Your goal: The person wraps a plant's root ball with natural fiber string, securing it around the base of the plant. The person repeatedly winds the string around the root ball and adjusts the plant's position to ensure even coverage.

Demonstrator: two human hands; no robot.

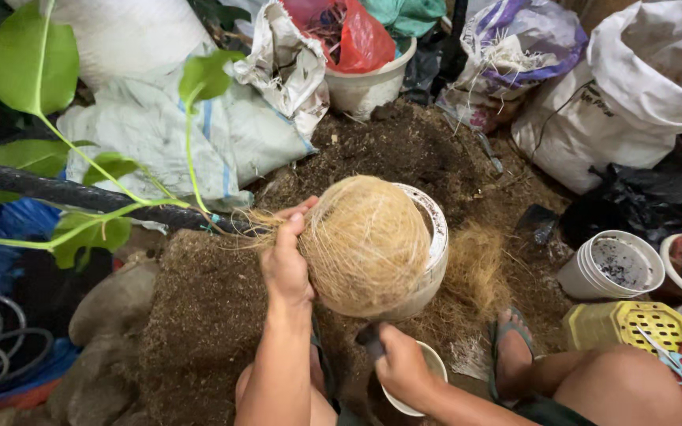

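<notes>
A round wad of tan coconut fibre fills the mouth of a white plastic pot, which is tilted toward me. My left hand presses on the fibre's left side, with loose strands trailing past its fingers. My right hand is lower, closed around a dark handle, whose tool end I cannot see, and sits over a small white bowl. A heap of dark soil lies behind the pot.
A green-leaved plant on a dark pole crosses the left. Sacks and a white bucket line the back. Stacked white pots, a yellow basket with scissors, and my sandalled foot are at right.
</notes>
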